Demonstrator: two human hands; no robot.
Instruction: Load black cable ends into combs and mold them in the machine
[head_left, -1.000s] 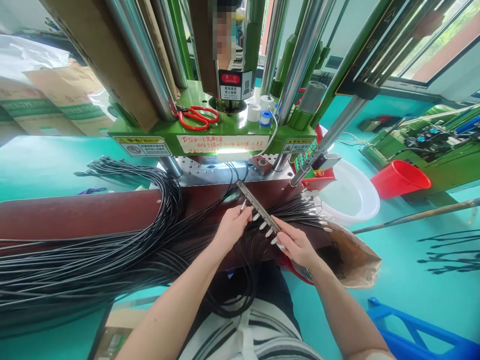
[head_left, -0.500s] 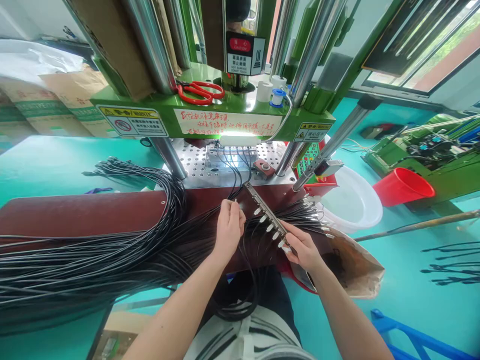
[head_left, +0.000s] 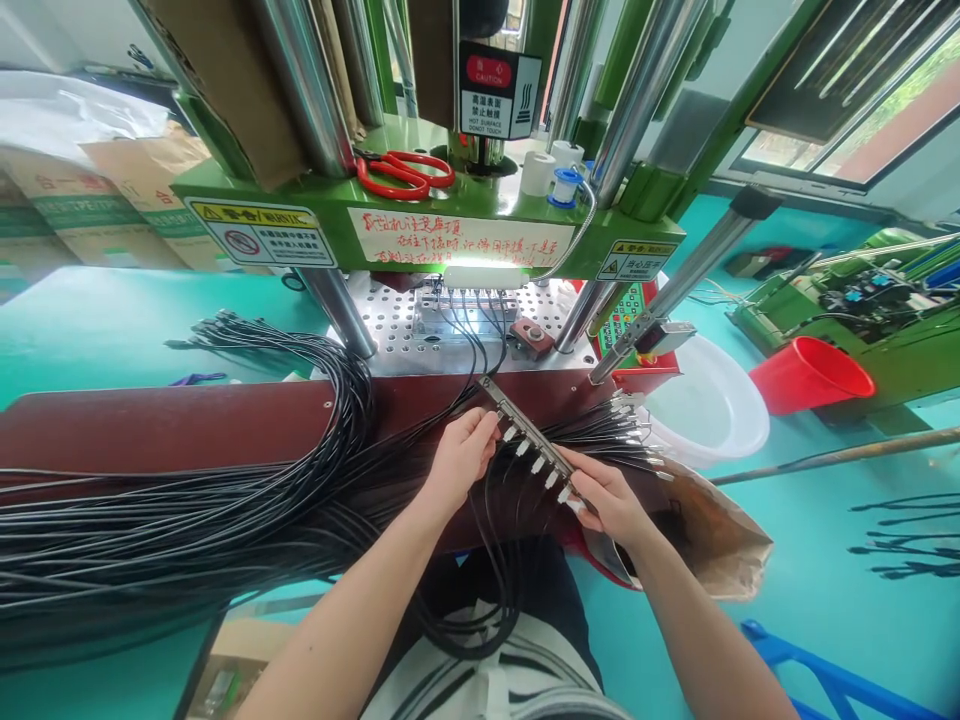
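Right hand (head_left: 611,500) pinches the lower end of the metal bar (head_left: 525,437), slanted from 11 to 5 o'clock above the tabletop (head_left: 150,425). Left hand (head_left: 459,455), at the bar's 9 o'clock, pinches one of the black cables (head_left: 187,520).

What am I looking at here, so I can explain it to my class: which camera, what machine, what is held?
This is one view, from a camera worn on a person's head, looking down at their own two bare hands. Behind them stands a green machine with steel columns; red scissors lie on its ledge. In front runs a dark brown bench, draped with a thick bundle of black cables. The right hand grips the lower end of a slim metal bar carrying a row of small white-tipped cable ends. The left hand is closed at the bar's upper part; what its fingertips pinch is hidden. To the right are a white basin, a red bucket and a brown paper bag.
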